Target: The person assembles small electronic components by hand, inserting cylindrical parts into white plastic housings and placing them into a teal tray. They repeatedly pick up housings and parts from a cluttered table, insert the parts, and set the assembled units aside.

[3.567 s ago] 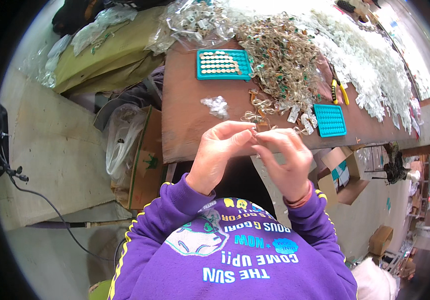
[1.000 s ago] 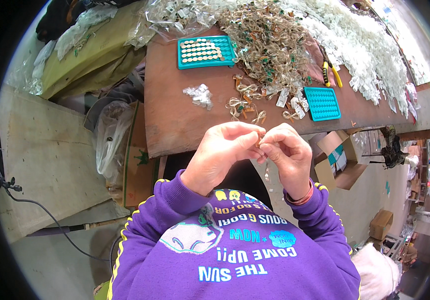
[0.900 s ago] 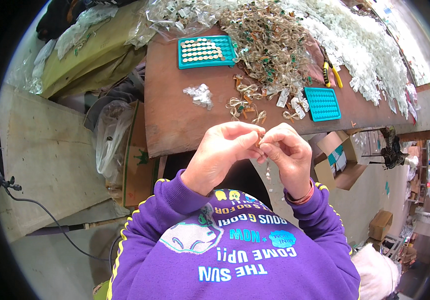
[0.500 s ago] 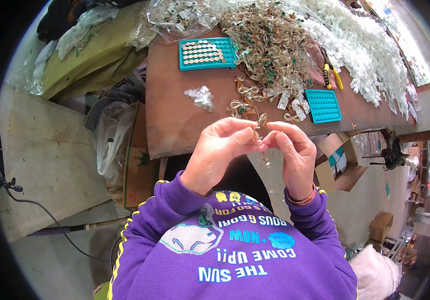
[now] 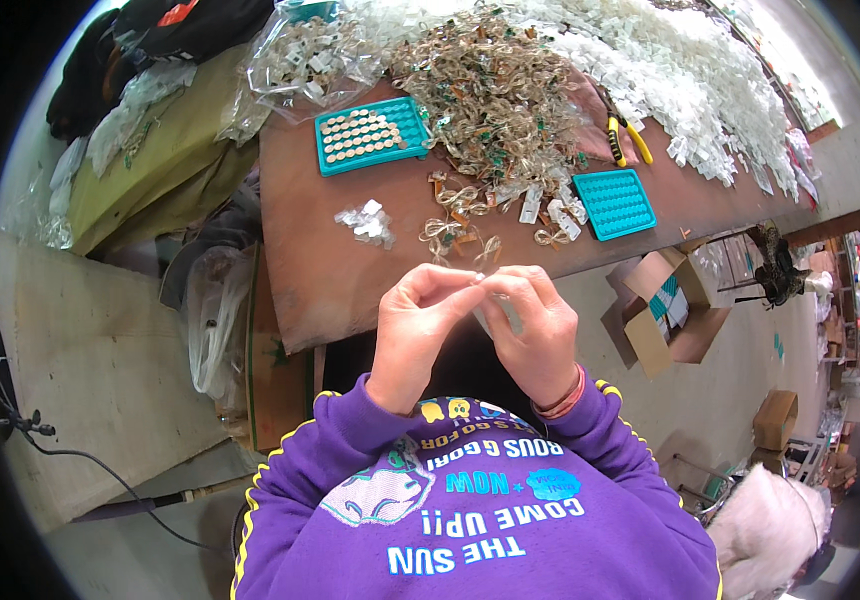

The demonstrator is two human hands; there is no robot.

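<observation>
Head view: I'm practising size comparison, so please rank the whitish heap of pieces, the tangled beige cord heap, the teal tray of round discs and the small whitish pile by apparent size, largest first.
1. Whitish heap of pieces
2. Tangled beige cord heap
3. Teal tray of round discs
4. Small whitish pile

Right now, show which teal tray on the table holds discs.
The left tray, nearer the clear plastic bag: rows of pale discs sit on it, while the right tray, near the yellow-handled pliers, shows only teal.

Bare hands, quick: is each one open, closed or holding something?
Left hand: closed, pinching a tiny pale piece too small to identify.
Right hand: closed beside that piece; its hold is hidden.
</observation>
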